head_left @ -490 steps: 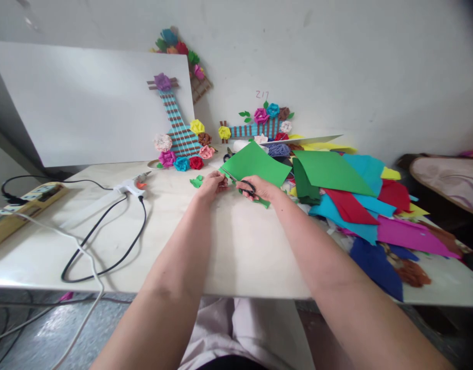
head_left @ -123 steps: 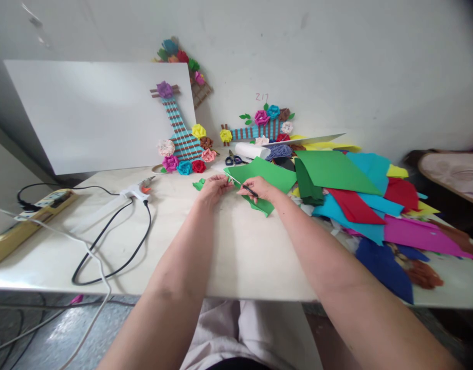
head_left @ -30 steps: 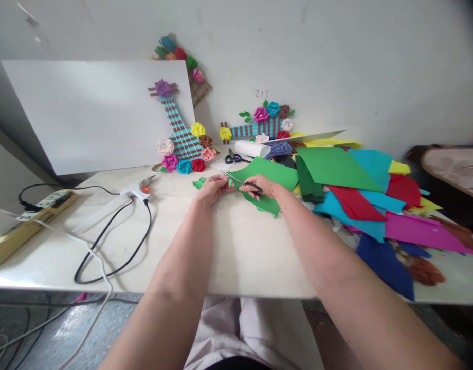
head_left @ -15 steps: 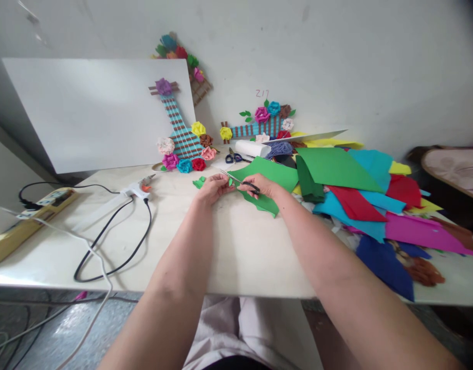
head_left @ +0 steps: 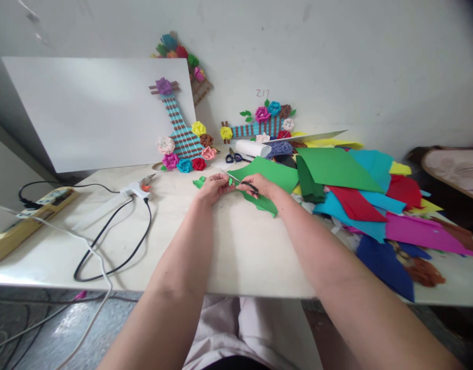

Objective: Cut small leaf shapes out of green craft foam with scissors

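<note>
My right hand is closed around the dark handles of a pair of scissors, whose blades point left toward my other hand. Pinched in the fingers of my left hand is a small green paper piece, right by the blades. Several cut green leaf-like bits lie on the table just left of that hand. A large green paper sheet spreads beneath and behind my right hand, its lower edge cut unevenly.
At left lie a glue gun, its black cord and a yellow power strip. Flower-decorated guitar shapes stand at the back, near blue-handled scissors. Coloured paper sheets pile up on the right. A white board leans on the wall.
Both hands stay in nearly the same place. The scissors and the small green piece have shifted only very slightly between my fingers.
</note>
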A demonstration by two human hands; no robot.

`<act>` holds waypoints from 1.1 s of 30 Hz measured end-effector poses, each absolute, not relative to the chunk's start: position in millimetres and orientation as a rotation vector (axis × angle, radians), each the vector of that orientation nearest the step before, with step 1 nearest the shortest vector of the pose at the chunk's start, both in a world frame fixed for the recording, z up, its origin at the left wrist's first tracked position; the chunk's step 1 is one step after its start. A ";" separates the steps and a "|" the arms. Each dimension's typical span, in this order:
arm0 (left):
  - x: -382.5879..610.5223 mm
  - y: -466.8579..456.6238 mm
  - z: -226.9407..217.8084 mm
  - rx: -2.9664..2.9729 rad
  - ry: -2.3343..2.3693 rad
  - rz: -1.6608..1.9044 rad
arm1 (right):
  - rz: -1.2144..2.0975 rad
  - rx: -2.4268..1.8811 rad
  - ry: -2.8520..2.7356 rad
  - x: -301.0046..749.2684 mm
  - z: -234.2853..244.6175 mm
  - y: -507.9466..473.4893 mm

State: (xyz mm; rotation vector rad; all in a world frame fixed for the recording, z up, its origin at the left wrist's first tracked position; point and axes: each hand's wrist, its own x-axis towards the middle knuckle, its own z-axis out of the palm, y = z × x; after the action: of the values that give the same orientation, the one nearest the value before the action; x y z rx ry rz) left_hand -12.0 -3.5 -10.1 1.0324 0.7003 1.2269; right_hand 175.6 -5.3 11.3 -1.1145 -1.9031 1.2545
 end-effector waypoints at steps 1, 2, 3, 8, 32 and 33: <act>-12.0 -3.3 -10.4 1.032 0.698 1.233 | 1.252 -1.112 -1.902 175.0 11.3 -5.5; -11.8 -3.2 -10.8 1.031 0.698 1.237 | 1.247 -1.113 -1.899 174.3 11.4 -5.8; -11.6 -3.1 -11.0 1.031 0.700 1.239 | 1.240 -1.115 -1.894 173.4 11.6 -6.0; -10.6 -2.7 -11.2 1.035 0.734 1.248 | 1.208 -1.141 -1.843 169.2 12.2 -5.7; -0.2 -4.4 -5.0 1.183 0.833 1.413 | 0.794 -1.428 -1.669 159.8 12.7 -1.5; 0.6 -4.3 -5.3 1.185 0.841 1.415 | 0.938 -1.358 -1.559 157.0 13.5 -3.0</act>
State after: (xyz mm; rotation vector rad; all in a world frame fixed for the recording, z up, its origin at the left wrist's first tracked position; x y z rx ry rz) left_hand 0.6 -4.3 -5.3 1.1845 0.8407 1.4154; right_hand 157.0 -3.0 13.5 -1.3575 -1.5586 0.9376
